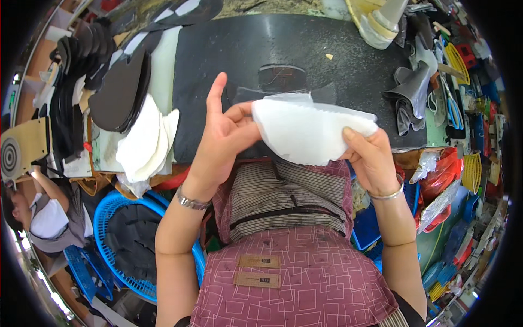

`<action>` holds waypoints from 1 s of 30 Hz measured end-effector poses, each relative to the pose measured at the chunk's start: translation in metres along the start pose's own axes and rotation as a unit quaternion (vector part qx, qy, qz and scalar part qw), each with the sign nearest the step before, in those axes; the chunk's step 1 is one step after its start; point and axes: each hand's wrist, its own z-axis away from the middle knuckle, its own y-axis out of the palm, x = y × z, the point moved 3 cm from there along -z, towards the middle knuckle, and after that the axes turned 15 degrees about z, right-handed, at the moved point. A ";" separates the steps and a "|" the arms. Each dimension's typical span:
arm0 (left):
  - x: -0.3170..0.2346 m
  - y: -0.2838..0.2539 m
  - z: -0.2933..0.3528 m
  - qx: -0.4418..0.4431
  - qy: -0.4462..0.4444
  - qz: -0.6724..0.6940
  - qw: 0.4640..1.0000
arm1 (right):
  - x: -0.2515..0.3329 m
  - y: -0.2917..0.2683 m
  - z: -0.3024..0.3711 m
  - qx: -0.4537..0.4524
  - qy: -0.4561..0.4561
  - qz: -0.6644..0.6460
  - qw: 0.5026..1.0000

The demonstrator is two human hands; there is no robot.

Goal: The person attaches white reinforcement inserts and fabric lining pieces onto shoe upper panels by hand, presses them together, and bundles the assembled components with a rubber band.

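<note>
Between my two hands, above the near part of a black work mat (223,46), is a thin white curved sheet piece (308,133) with a slightly jagged edge. My left hand (218,136) pinches its left corner between thumb and fingers, with the index finger raised away from it. At the other end my right hand (373,155) grips the piece, thumb on top and fingers underneath. A thin translucent edge shows behind the white piece; whether it is a separate layer I cannot tell. Just beyond, a dark cut piece (281,77) lies flat on the mat.
Dark sole-shaped pieces (122,92) and white cut pieces (144,144) are stacked on the left. A blue basket (101,218) of dark pieces stands below. On the right are crumpled grey sheeting (406,98) and blue-handled scissors (453,106). Another person (52,218) sits at far left.
</note>
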 end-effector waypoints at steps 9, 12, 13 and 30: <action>0.008 -0.020 0.006 -0.076 0.025 -0.317 0.945 | -0.026 0.000 -0.036 -0.025 0.030 0.255 0.966; 0.008 -0.024 0.007 -0.097 0.011 -0.372 0.923 | -0.031 0.002 -0.042 -0.034 0.038 0.285 0.957; 0.009 -0.026 0.007 -0.104 0.001 -0.394 0.913 | -0.031 0.002 -0.043 -0.040 0.042 0.295 0.954; 0.063 0.024 0.031 0.268 0.084 -0.717 0.638 | -0.020 -0.005 -0.049 -0.068 -0.048 0.581 0.810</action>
